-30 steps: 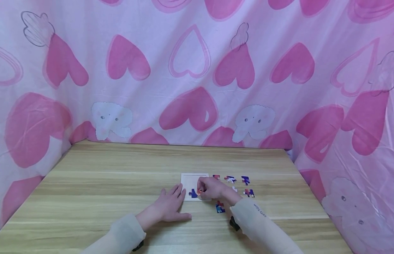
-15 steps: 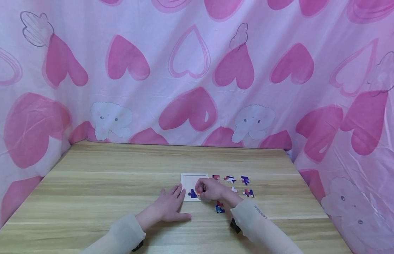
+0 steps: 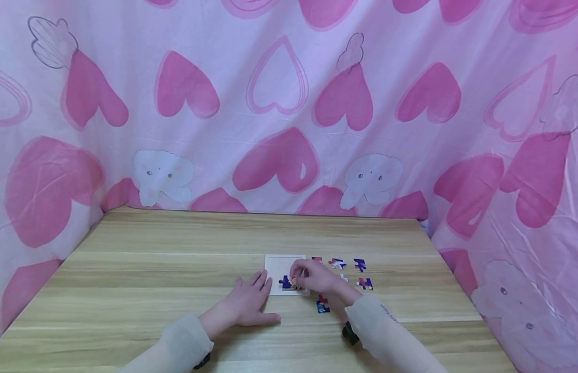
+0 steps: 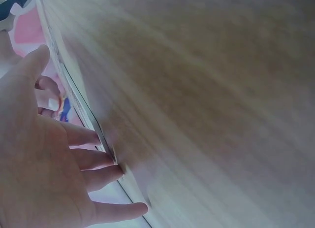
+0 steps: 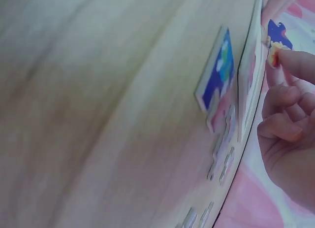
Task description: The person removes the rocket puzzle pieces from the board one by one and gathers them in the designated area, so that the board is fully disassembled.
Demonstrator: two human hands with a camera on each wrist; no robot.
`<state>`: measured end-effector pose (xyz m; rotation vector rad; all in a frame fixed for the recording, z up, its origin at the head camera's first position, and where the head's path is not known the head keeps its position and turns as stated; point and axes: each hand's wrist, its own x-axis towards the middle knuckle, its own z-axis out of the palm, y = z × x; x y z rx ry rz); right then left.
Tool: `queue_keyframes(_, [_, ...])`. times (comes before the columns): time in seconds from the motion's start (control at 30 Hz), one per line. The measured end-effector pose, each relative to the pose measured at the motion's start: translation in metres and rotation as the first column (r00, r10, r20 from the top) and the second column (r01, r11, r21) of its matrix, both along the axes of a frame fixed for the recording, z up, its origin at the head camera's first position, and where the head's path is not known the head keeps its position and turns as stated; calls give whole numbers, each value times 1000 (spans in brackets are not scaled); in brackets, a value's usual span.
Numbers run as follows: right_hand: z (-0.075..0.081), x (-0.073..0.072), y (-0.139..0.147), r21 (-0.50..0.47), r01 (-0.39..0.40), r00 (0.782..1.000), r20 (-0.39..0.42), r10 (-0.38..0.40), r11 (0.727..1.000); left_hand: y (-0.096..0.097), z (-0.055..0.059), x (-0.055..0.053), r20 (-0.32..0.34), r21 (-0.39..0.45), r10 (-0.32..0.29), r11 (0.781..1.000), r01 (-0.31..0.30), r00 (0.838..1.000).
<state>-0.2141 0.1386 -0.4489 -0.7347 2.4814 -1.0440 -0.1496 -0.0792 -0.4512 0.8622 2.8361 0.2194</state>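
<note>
My right hand (image 3: 312,274) pinches a jigsaw puzzle piece between thumb and fingers, over the lower part of the white square puzzle tray (image 3: 275,265). In the right wrist view the piece (image 5: 279,36) shows a dark blue upper part and an orange-yellow part by the fingertips. Whether these are one piece or two joined ones I cannot tell. My left hand (image 3: 249,303) lies flat with spread fingers, its fingertips at the tray's left edge. In the left wrist view this hand (image 4: 44,154) has its fingers stretched out and holds nothing.
Loose puzzle pieces lie right of the tray, among them a purple one (image 3: 360,264), a white-and-purple one (image 3: 337,263) and a red one (image 3: 365,283). A blue-and-red piece (image 3: 322,305) lies nearer the front. A pink heart-print curtain (image 3: 275,155) surrounds the wooden table (image 3: 154,259).
My right hand has shifted slightly right, and the blue part by its fingertips has moved a little right and up. The left hand has stayed in place.
</note>
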Motion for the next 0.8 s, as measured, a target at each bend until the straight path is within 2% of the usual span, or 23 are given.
queue_keyframes(0.13, [5,3,10,-14,15,1000,-2,-15,1000,0,1,0,1,1,0,1000,0,1000])
queue_keyframes(0.43, [8,6,41,-40,-33,999,-23,32,999,0,3,-1,9,3,4,1000,-4,1000])
queue_keyframes(0.6, [12,9,59,-29,-49,998,-39,48,998,0,2,0,-28,-3,-4,1000,4,1000])
queue_keyframes(0.8, [17,13,81,-17,-43,999,16,44,999,-1,2,0,-43,1,-8,1000,8,999])
